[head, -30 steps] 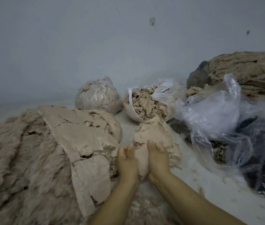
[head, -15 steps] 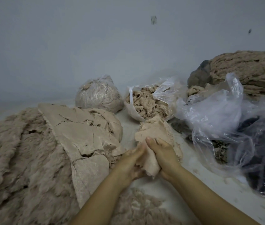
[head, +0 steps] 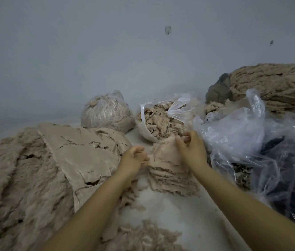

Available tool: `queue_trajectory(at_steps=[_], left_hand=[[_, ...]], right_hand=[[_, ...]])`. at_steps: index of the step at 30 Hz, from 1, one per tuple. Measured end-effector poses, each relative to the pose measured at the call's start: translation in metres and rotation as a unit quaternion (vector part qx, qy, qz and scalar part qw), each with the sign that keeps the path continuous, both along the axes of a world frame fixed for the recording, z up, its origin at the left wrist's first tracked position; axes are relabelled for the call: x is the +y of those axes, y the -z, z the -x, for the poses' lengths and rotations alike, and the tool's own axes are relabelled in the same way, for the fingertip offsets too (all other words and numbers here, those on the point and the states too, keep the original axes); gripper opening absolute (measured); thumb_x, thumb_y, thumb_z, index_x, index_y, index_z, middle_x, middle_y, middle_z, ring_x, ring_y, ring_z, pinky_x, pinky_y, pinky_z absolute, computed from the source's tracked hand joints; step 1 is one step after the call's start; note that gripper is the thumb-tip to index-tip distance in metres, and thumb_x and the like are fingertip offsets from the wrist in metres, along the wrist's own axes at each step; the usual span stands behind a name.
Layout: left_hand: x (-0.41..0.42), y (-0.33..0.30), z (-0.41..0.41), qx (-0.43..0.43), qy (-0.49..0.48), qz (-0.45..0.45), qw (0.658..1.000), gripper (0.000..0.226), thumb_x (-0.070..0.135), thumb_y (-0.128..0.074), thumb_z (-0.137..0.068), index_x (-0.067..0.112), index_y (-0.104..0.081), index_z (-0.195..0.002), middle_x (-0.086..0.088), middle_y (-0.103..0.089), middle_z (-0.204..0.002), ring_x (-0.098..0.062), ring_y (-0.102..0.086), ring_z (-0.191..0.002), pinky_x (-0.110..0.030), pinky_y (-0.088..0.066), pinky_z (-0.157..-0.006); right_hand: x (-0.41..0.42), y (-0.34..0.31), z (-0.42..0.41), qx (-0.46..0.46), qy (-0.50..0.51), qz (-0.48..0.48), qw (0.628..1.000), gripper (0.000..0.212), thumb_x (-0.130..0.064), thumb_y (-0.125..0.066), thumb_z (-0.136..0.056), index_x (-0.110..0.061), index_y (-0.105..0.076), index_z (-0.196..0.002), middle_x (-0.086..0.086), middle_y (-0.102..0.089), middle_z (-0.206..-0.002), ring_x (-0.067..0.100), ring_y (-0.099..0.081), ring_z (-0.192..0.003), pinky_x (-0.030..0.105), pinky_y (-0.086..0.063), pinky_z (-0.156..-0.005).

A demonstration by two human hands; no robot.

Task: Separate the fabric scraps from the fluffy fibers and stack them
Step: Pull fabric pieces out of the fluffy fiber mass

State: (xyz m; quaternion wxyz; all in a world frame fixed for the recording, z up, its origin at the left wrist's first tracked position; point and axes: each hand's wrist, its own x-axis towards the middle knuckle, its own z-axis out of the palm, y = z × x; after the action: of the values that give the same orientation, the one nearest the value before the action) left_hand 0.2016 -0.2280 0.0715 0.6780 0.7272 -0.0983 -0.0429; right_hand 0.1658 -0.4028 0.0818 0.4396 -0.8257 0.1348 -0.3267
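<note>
No readable writing, brand or label on any bag or fabric in the head view.

Stack of fabric scraps [head: 170, 173]: beige, frayed edges, lying on the pale table surface [head: 177, 211] at centre, between the two hands. Top scrap [head: 164, 151] is lifted at its far edge.

Right hand [head: 192, 149]: fingers curled, pinching the far right edge of the top scrap; fingertips blurred, exact grip hard to resolve.

Left hand [head: 134, 158]: fingers curled at the left edge of the same scrap, apparently pinching it; contact partly hidden by the knuckles.

Fluffy fibers [head: 16, 178]: large beige mass at left, cut off by the left and bottom edges. A flat layer of cracked fabric backing [head: 81, 151] lies over its right side. Loose tufts [head: 143, 236] near the bottom edge, partly hidden by the forearms.

Behind: a tied clear bag of fibers [head: 107, 113]; an open clear bag of shredded scraps [head: 157, 122] just beyond the stack. At right, crumpled clear plastic bags [head: 242, 134] with dark contents that cannot be identified. Far right, a fibrous beige bundle [head: 278, 87], cut off by the frame, with a grey lump [head: 219, 89] beside it.
</note>
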Motion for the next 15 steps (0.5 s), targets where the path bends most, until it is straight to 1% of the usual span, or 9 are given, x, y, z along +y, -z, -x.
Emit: queue_trajectory(at_steps=[2,3,4,5,6,9,11,13,15], left_hand=[[0.026,0.001,0.005,-0.064,0.060,-0.118,0.989,0.009,0.009,-0.057,-0.093,0.015,-0.062,-0.097,0.000,-0.066,-0.088,-0.014,-0.064,-0.085,-0.017,-0.053,-0.070],[0.040,0.000,0.006,-0.116,0.089,-0.207,0.967,0.012,0.010,-0.057,-0.093,0.019,-0.064,-0.091,0.004,-0.066,-0.087,-0.007,-0.063,-0.085,-0.014,-0.050,-0.071],[0.053,-0.001,0.007,-0.173,0.112,-0.298,0.932,0.014,0.010,-0.057,-0.093,0.021,-0.065,-0.088,0.008,-0.065,-0.087,-0.001,-0.060,-0.083,-0.013,-0.046,-0.072],[0.065,-0.003,0.007,-0.219,0.128,-0.364,0.896,0.015,0.010,-0.056,-0.093,0.020,-0.067,-0.089,0.009,-0.065,-0.088,0.000,-0.058,-0.082,-0.014,-0.044,-0.074],[0.074,-0.006,0.008,-0.251,0.134,-0.402,0.870,0.015,0.009,-0.055,-0.093,0.017,-0.068,-0.092,0.008,-0.065,-0.091,-0.002,-0.058,-0.084,-0.013,-0.043,-0.075],[0.096,-0.011,0.008,-0.295,0.121,-0.444,0.838,0.018,0.007,-0.054,-0.093,0.012,-0.069,-0.101,0.007,-0.066,-0.096,-0.003,-0.057,-0.087,-0.002,-0.037,-0.074],[0.105,-0.009,0.009,-0.300,0.124,-0.453,0.830,0.020,0.007,-0.053,-0.094,0.013,-0.069,-0.104,0.011,-0.064,-0.096,0.002,-0.056,-0.084,0.000,-0.036,-0.073],[0.111,-0.004,0.009,-0.286,0.122,-0.434,0.845,0.021,0.008,-0.051,-0.096,0.014,-0.067,-0.108,0.014,-0.062,-0.096,0.010,-0.054,-0.083,0.001,-0.036,-0.074],[0.115,0.000,0.010,-0.260,0.115,-0.389,0.876,0.020,0.011,-0.048,-0.098,0.013,-0.064,-0.110,0.014,-0.063,-0.095,0.016,-0.056,-0.084,0.000,-0.037,-0.075]], right_hand=[[0.017,0.026,0.017,-0.030,-0.058,0.034,0.997,0.011,-0.023,-0.059,-0.091,-0.019,-0.058,-0.102,-0.004,-0.058,-0.096,0.008,-0.053,-0.084,0.020,-0.043,-0.074],[0.030,0.042,0.027,-0.027,-0.108,0.033,0.993,0.006,-0.020,-0.061,-0.091,-0.020,-0.060,-0.096,-0.007,-0.060,-0.091,0.003,-0.053,-0.079,0.013,-0.041,-0.069],[0.044,0.056,0.037,-0.006,-0.162,0.015,0.987,0.004,-0.018,-0.062,-0.090,-0.022,-0.062,-0.091,-0.009,-0.061,-0.087,0.001,-0.054,-0.075,0.010,-0.040,-0.066],[0.059,0.068,0.045,0.026,-0.210,-0.015,0.977,0.009,-0.017,-0.062,-0.090,-0.025,-0.063,-0.086,-0.011,-0.062,-0.082,-0.001,-0.055,-0.073,0.009,-0.041,-0.065],[0.073,0.076,0.050,0.060,-0.252,-0.053,0.964,0.012,-0.018,-0.062,-0.090,-0.027,-0.063,-0.082,-0.011,-0.062,-0.077,-0.001,-0.056,-0.070,0.010,-0.043,-0.064],[0.111,0.084,0.051,0.153,-0.319,-0.120,0.928,0.018,-0.030,-0.063,-0.091,-0.024,-0.064,-0.074,-0.009,-0.062,-0.067,0.007,-0.057,-0.063,0.025,-0.050,-0.064],[0.130,0.079,0.048,0.182,-0.335,-0.173,0.908,0.031,-0.038,-0.065,-0.089,-0.014,-0.062,-0.070,-0.002,-0.060,-0.065,0.009,-0.053,-0.056,0.025,-0.046,-0.057],[0.143,0.073,0.045,0.190,-0.331,-0.239,0.893,0.037,-0.039,-0.068,-0.086,-0.011,-0.055,-0.066,0.000,-0.053,-0.058,0.007,-0.046,-0.045,0.019,-0.038,-0.047],[0.151,0.069,0.044,0.186,-0.321,-0.306,0.877,0.034,-0.027,-0.071,-0.086,-0.010,-0.053,-0.062,-0.007,-0.052,-0.046,0.002,-0.044,-0.036,0.015,-0.035,-0.040]])
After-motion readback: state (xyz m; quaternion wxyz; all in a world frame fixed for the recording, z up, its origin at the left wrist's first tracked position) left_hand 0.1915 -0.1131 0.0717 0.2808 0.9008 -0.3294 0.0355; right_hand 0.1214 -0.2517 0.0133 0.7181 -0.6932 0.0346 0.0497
